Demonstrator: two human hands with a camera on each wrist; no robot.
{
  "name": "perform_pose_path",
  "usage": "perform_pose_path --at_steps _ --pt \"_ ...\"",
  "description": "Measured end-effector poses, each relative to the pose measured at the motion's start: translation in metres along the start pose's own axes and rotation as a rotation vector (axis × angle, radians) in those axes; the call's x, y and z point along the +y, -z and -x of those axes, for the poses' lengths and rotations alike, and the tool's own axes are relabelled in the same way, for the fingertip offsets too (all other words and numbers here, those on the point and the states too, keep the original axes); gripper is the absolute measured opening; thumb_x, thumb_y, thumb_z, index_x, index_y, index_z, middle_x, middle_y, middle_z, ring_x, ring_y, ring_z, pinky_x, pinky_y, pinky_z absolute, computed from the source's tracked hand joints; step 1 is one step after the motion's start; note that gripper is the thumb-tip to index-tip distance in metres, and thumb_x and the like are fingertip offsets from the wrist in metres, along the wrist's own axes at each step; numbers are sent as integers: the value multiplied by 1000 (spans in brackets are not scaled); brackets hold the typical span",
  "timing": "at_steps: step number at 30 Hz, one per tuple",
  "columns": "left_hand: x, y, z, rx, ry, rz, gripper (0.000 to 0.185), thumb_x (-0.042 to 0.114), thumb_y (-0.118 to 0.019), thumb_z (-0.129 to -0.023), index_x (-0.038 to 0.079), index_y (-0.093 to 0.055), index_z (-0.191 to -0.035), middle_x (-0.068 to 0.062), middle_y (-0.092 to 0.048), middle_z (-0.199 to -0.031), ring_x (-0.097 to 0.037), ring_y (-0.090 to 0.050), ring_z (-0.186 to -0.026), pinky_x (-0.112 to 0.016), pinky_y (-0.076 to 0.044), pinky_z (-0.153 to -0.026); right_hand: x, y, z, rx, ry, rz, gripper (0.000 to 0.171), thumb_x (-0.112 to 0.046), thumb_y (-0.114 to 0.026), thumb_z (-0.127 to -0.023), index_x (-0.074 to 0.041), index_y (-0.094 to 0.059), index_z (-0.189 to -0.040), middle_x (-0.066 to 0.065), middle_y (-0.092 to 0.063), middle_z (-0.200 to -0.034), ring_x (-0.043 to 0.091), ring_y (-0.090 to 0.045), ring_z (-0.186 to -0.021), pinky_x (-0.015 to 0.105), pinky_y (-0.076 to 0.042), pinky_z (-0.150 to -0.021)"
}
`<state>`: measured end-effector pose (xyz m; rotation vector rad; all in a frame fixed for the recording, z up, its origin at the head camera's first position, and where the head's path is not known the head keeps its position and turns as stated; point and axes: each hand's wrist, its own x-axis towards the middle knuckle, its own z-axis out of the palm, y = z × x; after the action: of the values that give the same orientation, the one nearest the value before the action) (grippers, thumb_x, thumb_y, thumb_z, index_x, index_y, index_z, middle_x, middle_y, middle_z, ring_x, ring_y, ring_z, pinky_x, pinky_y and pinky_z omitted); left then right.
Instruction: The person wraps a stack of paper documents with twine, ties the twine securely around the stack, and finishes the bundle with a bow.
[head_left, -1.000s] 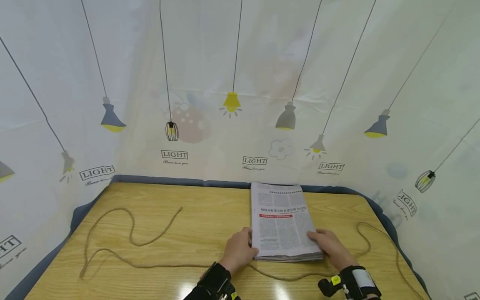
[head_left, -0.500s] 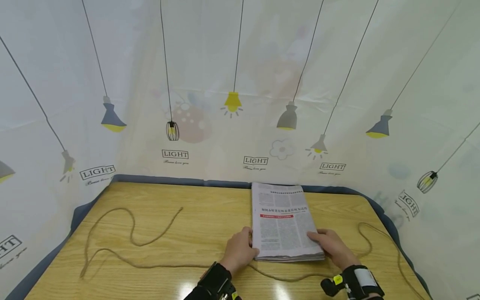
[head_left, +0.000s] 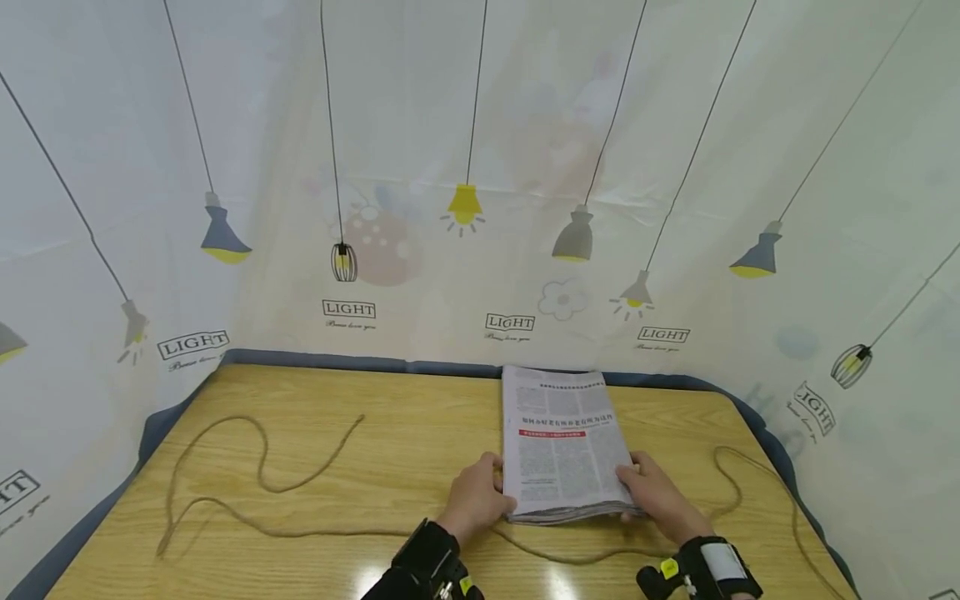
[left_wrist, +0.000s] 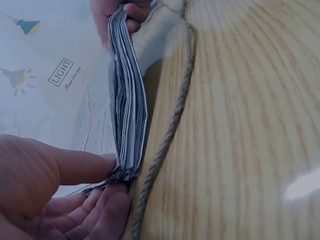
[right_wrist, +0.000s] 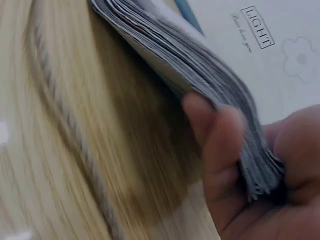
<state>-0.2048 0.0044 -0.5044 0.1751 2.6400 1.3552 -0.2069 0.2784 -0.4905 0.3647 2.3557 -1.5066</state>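
Note:
A thick stack of folded newspapers (head_left: 562, 450) lies on the table, right of centre in the head view. My left hand (head_left: 476, 497) grips its near left corner, thumb over the top and fingers below, as the left wrist view shows. On the other side, my right hand (head_left: 663, 497) holds the near right corner with the thumb above and fingertips curled under. In the right wrist view that corner of the stack (right_wrist: 195, 62) is raised, with a shadowed gap over the wood. A twine rope (head_left: 315, 531) runs across the table just in front of the newspapers.
The rope's left part (head_left: 258, 433) winds in loose curves on the wooden table (head_left: 420, 467). Its right part (head_left: 757, 458) loops toward the right edge. A pale curtain (head_left: 420, 108) printed with lamps hangs behind the table's blue-grey border (head_left: 330, 361).
The right hand has shifted its fingers under the near right corner, and that corner is now lifted and bent up a little. The left hand stays at its corner. The rope lies unchanged.

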Motion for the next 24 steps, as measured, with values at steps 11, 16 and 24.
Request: perform_pose_path --at_steps 11,16,24 --pt "-6 6 -10 -118 151 420 43 19 -62 -93 -7 -55 -126 -11 -67 -99 -15 -65 -75 -31 -55 -62 1 -2 6 -2 17 -179 48 -19 -34 -106 3 -19 -147 10 -65 -88 17 -62 -68 26 -46 -53" --pt "-7 9 -16 -178 179 570 41 18 -61 -95 -8 -57 -126 -11 -70 -102 -14 -65 -84 -30 -55 -70 -2 -3 10 -13 35 -229 47 -17 -32 -107 1 -19 -148 7 -67 -84 16 -63 -66 25 -46 -52" --pt "-6 12 -15 -198 216 675 42 12 -60 -93 -9 -53 -129 -12 -69 -107 -15 -66 -88 -31 -56 -74 -1 -4 15 -16 39 -243 46 -18 -31 -107 0 -20 -148 7 -67 -87 17 -63 -67 24 -46 -52"
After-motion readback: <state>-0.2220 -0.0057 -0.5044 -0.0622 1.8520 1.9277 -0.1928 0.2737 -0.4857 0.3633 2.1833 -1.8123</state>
